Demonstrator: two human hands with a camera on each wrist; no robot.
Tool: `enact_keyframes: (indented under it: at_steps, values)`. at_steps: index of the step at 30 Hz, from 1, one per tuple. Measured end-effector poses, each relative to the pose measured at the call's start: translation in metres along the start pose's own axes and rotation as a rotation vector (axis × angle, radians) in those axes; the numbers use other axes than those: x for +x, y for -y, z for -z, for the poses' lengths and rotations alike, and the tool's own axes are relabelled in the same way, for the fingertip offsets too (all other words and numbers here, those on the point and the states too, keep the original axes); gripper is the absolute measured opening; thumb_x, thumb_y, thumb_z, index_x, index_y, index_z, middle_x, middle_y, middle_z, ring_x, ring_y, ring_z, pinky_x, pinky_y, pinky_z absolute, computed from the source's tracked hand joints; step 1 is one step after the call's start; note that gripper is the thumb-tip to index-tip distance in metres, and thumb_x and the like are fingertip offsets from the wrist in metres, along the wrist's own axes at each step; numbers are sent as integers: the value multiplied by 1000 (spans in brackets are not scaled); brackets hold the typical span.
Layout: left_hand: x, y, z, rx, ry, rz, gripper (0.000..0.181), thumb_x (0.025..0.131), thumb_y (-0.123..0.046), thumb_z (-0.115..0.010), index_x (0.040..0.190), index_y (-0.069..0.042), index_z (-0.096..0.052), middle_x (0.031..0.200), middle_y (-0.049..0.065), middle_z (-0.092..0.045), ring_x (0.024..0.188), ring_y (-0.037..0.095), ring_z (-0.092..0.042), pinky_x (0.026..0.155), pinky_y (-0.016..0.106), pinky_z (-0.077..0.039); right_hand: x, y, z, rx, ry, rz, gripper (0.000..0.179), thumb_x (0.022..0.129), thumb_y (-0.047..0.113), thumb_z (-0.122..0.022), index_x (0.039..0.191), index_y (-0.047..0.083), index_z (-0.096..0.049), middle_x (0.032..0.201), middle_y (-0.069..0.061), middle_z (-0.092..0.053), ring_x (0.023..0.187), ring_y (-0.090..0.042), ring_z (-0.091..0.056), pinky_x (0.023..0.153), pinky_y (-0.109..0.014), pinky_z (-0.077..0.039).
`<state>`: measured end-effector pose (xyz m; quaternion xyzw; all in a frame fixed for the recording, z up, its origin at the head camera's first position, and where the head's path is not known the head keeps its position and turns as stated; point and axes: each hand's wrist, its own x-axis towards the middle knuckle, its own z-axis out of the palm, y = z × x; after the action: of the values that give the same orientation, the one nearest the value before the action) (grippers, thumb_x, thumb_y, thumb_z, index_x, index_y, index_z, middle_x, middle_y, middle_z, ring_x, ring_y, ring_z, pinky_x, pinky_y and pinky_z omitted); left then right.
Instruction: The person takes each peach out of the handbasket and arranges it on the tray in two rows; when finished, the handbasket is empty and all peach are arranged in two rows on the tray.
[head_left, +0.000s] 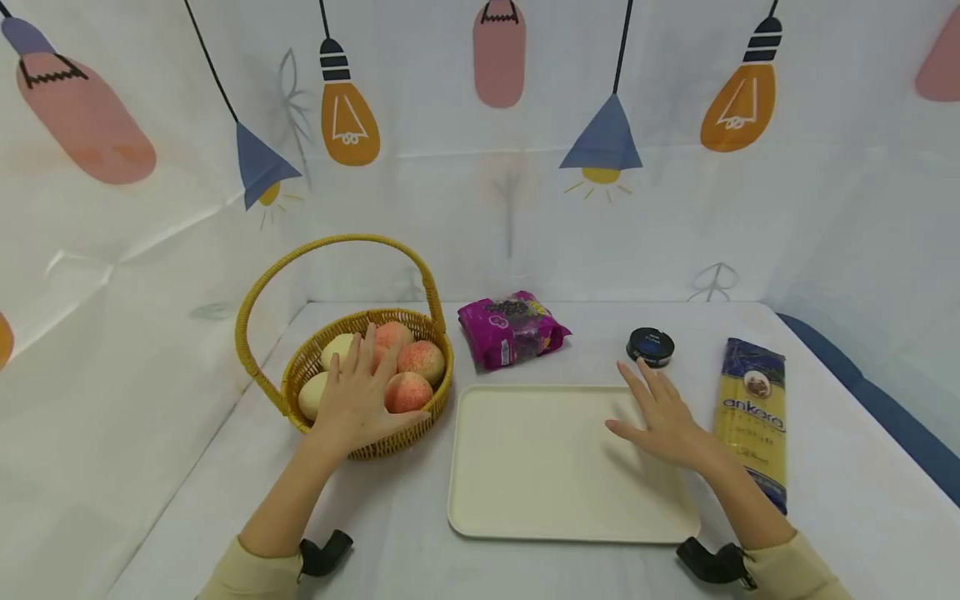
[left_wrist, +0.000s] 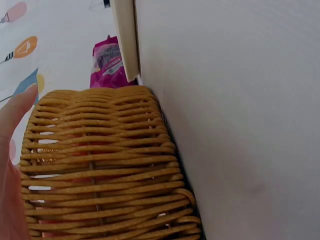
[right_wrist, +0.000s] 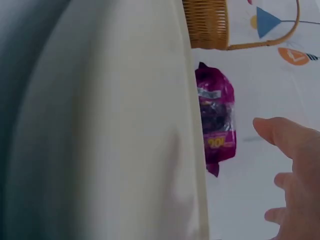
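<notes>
My left hand (head_left: 354,408) is spread over the near side of a wicker basket (head_left: 390,447), fingers straight and holding nothing. Inside the basket are several peaches (head_left: 422,362), some red and some pale, partly covered by that hand. In the left wrist view, the basket's woven side (left_wrist: 105,165) fills the middle, with the thumb at the left edge. My right hand (head_left: 663,421) hovers above the right part of a cream tray (head_left: 540,467), fingers extended and nothing in them. Just beyond its fingertips sits a small round dark tin (head_left: 651,347).
A purple packet (head_left: 513,329) lies behind the tray, right of the basket. To the right of the tray is a yellow and blue pasta packet (head_left: 752,417). The basket's tall handle (head_left: 337,240) arches upward. A printed white curtain (head_left: 465,208) hangs behind the table.
</notes>
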<state>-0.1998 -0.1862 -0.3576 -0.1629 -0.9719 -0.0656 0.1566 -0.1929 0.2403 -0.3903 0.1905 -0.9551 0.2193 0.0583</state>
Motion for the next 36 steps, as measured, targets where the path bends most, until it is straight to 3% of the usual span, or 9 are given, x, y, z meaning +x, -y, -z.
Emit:
enact_keyframes:
  at_steps: [12,18,24,29,36]
  values:
    - [-7,15,5,-86,114,86,107,69,-79,-47,147,-12,-18,148,25,-12,132,47,-12,101,62,-15,4,-22,-22,182,46,29,77,84,31,-64,141,-2,-24,141,-37,-14,124,-59,-10,93,-71,-10]
    - [-2,26,8,-105,140,114,104,72,-75,-48,147,-11,-16,147,25,-18,130,45,-21,89,62,-34,3,-30,-31,209,67,26,75,85,31,-63,141,-2,-25,142,-36,-14,126,-57,-8,96,-68,-7]
    - [10,37,10,-235,200,164,99,77,-72,-45,147,-9,-15,146,25,-19,128,45,-26,90,62,-34,3,-34,-34,185,61,34,73,85,32,-62,140,-2,-28,141,-35,-17,127,-55,-11,97,-66,-8]
    - [18,45,8,-316,218,165,81,88,-56,-47,146,-8,-19,143,25,-25,126,44,-30,94,62,-28,1,-37,-36,140,58,21,72,85,35,-61,139,-2,-31,142,-32,-18,127,-54,-12,97,-67,-10]
    - [24,49,2,-348,212,170,69,90,-39,-54,140,2,-31,137,27,-34,124,42,-34,94,58,-32,-1,-39,-41,95,52,11,70,88,37,-57,140,-3,-30,143,-30,-19,127,-53,-13,98,-66,-11]
